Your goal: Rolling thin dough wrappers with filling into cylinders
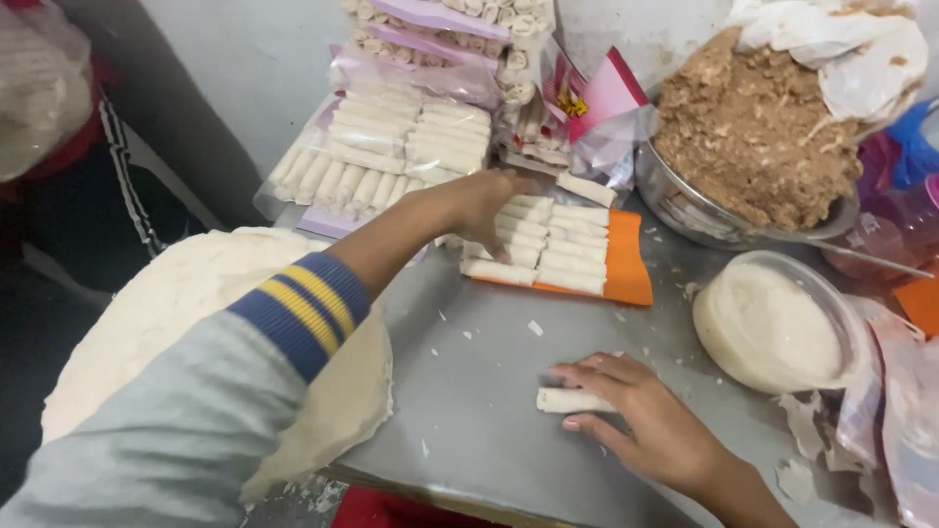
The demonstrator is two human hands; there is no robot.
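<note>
Clear wrapped roll packs point(391, 147) on purple trays lie beside a pink-red packet point(597, 98).

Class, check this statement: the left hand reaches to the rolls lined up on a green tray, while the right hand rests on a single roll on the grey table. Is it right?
Not quite. The head view shows the tray is orange, not green. The rest stands: the left hand reaches to the rolls lined up on it, and the right hand rests on a single roll on the grey table.
</note>
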